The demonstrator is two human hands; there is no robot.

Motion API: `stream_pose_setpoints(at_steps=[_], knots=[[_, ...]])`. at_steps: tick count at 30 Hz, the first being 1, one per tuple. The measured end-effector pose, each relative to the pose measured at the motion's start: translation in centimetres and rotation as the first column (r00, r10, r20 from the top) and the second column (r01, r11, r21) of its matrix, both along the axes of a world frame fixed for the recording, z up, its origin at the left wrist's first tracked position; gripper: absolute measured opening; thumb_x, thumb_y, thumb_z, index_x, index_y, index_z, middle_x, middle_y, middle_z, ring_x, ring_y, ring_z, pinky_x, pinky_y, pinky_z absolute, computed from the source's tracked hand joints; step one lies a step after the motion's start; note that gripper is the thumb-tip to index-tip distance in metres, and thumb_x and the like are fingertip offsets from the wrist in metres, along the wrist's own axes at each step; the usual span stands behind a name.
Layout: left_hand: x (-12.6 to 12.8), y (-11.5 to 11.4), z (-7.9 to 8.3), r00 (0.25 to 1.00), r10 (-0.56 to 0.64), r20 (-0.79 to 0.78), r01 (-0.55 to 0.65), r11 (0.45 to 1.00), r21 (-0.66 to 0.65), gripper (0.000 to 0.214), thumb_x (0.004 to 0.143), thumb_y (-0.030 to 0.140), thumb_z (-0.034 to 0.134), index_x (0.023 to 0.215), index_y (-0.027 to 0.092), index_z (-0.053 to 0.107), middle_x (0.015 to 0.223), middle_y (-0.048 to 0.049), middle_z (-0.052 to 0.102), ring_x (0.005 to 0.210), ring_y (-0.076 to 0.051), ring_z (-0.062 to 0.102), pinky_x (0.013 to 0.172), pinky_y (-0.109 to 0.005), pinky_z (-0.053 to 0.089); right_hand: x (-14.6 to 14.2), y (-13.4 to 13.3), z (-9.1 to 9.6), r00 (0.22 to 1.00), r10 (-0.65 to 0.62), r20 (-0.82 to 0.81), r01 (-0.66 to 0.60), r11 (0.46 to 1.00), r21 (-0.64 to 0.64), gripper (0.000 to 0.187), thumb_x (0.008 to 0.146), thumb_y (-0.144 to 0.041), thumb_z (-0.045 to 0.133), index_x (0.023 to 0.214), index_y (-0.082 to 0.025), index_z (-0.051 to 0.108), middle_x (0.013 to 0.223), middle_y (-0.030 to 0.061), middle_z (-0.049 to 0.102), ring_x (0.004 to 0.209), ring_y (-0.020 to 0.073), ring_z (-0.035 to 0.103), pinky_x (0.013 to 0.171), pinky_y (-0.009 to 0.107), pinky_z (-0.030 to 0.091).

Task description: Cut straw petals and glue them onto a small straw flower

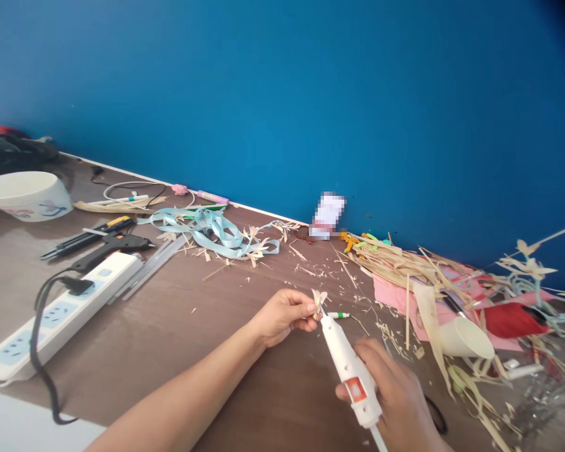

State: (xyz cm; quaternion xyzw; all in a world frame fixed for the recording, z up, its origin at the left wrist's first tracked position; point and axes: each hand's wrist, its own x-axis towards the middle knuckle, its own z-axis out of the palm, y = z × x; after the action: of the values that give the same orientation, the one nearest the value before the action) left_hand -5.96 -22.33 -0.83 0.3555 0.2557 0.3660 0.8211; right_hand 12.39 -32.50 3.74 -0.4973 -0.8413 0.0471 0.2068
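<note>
My left hand [285, 317] pinches a small pale flower [317, 298] that looks made of dried husk strips. My right hand [395, 389] is wrapped round a white glue gun [346, 361] with a reddish-orange switch. The gun's thin metal tip points up and left, right at the flower; whether it touches, I cannot tell. A pale stick or cord comes out of its back end. Just behind the tip lies a white pen with a green band [339, 315], partly hidden.
At left are a power strip [68, 314], a black glue gun [115, 245], clear glue sticks [155, 267], a utility knife [89, 235] and a white bowl [26, 198]. Light-blue ribbon [216, 229] lies behind. Husk strips [405, 257], a paper cup [466, 339] and a red roll [513, 320] crowd the right.
</note>
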Motion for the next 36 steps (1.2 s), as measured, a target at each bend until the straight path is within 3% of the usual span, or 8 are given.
stream_pose_setpoints(at_steps=[11,21,25,30,33,36], knots=[[0.0,0.0,0.3,1.000,-0.001,-0.001,0.001,1.000,0.008,0.025,0.059,0.032,0.072,0.063,0.008,0.065,0.053,-0.0028,0.062,0.046,-0.007,0.054,0.049,-0.018,0.044,-0.1,0.0,0.3,1.000,-0.028,-0.015,0.028,1.000,0.003,0.016,0.078,-0.031,0.052,0.089,-0.019,0.049,0.077,0.0055,0.056,0.060,0.0157,0.055,0.052,0.024,0.044],[0.2,-0.1,0.1,1.000,0.011,-0.004,-0.011,1.000,-0.002,0.023,0.061,0.031,0.071,0.062,0.008,0.065,0.051,-0.0029,0.062,0.044,-0.007,0.055,0.048,-0.017,0.044,-0.4,0.0,0.2,0.995,-0.033,0.091,0.031,0.999,0.022,0.022,0.080,-0.036,0.051,0.092,-0.018,0.048,0.082,0.0071,0.056,0.063,0.0169,0.055,0.054,0.025,0.042],[0.1,0.0,0.1,1.000,0.027,0.009,-0.027,1.000,-0.010,0.022,0.061,0.030,0.071,0.063,0.008,0.064,0.051,-0.0024,0.061,0.045,-0.007,0.055,0.049,-0.017,0.045,-0.5,-0.4,0.0,0.999,-0.034,0.043,0.034,0.999,-0.011,0.021,0.079,-0.038,0.051,0.089,-0.020,0.047,0.079,0.0049,0.056,0.057,0.0160,0.054,0.051,0.026,0.041],[-0.2,0.5,0.2,0.991,0.129,0.016,-0.129,0.992,-0.018,0.023,0.060,0.030,0.072,0.062,0.008,0.064,0.057,-0.0023,0.062,0.047,-0.006,0.054,0.049,-0.016,0.044,0.6,-0.9,-1.0,0.988,-0.141,-0.071,0.140,0.990,-0.017,0.023,0.077,-0.033,0.052,0.094,-0.020,0.044,0.086,0.0058,0.054,0.063,0.0166,0.055,0.053,0.026,0.044],[-0.4,0.8,0.1,0.984,0.179,0.024,-0.179,0.984,-0.002,0.023,0.062,0.031,0.070,0.063,0.009,0.064,0.057,-0.0020,0.061,0.047,-0.005,0.054,0.048,-0.015,0.044,0.9,-0.5,-1.9,0.972,-0.233,0.036,0.236,0.969,-0.080,0.025,0.074,-0.021,0.051,0.098,-0.020,0.043,0.090,0.0067,0.052,0.069,0.0191,0.055,0.055,0.028,0.044],[-0.4,0.7,0.2,0.986,0.163,0.021,-0.163,0.986,0.032,0.023,0.064,0.032,0.068,0.065,0.009,0.064,0.056,-0.0020,0.060,0.048,-0.006,0.054,0.049,-0.016,0.044,0.7,0.4,-2.9,0.961,-0.240,0.137,0.259,0.954,-0.148,0.029,0.073,-0.014,0.047,0.102,-0.020,0.044,0.095,0.0074,0.050,0.075,0.0212,0.054,0.063,0.033,0.044]])
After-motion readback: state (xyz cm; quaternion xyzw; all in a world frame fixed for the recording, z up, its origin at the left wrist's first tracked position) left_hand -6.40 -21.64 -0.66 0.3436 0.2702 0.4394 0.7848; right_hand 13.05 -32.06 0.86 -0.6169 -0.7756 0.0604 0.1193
